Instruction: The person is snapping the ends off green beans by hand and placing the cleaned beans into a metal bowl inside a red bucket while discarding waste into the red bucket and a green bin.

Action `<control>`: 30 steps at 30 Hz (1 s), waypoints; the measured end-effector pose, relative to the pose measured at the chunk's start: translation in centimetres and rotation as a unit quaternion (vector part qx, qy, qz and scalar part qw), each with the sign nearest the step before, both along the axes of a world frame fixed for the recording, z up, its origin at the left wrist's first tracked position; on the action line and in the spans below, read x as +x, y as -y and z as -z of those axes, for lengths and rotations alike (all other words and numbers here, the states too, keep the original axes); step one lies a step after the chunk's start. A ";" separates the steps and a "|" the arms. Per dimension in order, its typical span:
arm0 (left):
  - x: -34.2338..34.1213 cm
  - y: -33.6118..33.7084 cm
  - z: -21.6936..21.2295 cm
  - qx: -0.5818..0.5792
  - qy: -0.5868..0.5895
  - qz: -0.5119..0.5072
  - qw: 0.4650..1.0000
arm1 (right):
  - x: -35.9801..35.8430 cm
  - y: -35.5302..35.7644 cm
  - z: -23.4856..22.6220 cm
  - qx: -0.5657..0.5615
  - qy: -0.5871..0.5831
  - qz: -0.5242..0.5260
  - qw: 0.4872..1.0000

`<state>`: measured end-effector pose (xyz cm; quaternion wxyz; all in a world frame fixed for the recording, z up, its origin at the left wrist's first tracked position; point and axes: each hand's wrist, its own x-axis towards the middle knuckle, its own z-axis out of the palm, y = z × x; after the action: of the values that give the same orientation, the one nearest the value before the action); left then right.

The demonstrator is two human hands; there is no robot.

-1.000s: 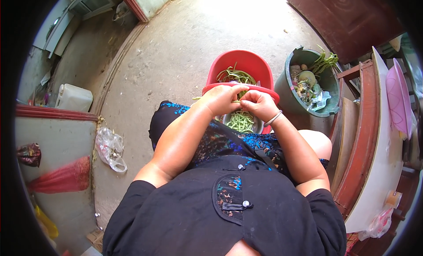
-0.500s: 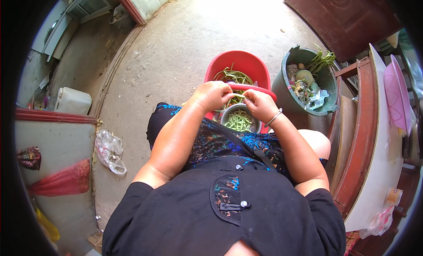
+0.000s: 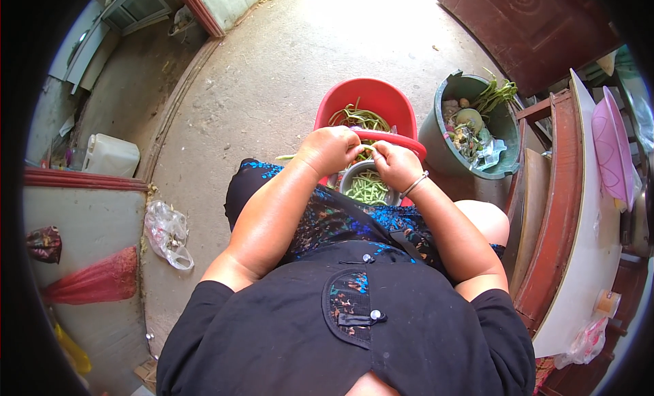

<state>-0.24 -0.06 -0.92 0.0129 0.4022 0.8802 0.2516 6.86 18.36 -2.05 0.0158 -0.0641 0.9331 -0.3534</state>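
Observation:
Both my hands are closed close together over a grey bowl (image 3: 394,196) with short pieces of green bean (image 3: 368,187) in it. Between my fingertips runs a thin green bean (image 3: 368,148), pinched by my left hand (image 3: 332,146) and my right hand (image 3: 398,166). A pale green bean end (image 3: 285,157) shows on the far side of my left forearm; whether it belongs to the same bean is hidden. Just beyond my hands stands a red plastic basin (image 3: 398,103) holding long, uncut green beans (image 3: 360,117). More red plastic shows around the bowl.
Right of the basin stands a green bucket (image 3: 436,134) with vegetable scraps and plastic in it. A reddish wooden frame (image 3: 555,226) and a white board (image 3: 579,260) line the right side. On the floor at left lies a clear plastic bag (image 3: 167,232), near a white jug (image 3: 111,155).
My hands have drawn slightly closer together, the right one shifting a little left. A bean end now shows left of my left forearm. The whole view has shifted slightly.

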 end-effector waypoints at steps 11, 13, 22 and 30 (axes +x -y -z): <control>1.0 -1.0 0.1 -0.013 0.004 0.071 0.997 | -1.4 -0.9 4.2 -0.006 0.088 0.134 0.987; 0.9 -1.2 -0.2 0.013 0.015 0.080 0.997 | -1.8 -2.6 6.7 -0.156 0.121 0.160 0.967; 0.7 -0.7 -0.8 -0.039 0.045 0.039 0.997 | -0.8 -1.1 1.8 -0.382 0.236 0.031 0.893; -0.4 0.6 -1.0 -0.052 0.062 -0.029 0.996 | -1.0 -2.8 1.6 -0.340 0.243 0.025 0.908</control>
<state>-0.60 -0.61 0.09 0.0808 0.3590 0.9009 0.2302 5.85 21.12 -3.70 0.2104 0.0455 0.7251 -0.6541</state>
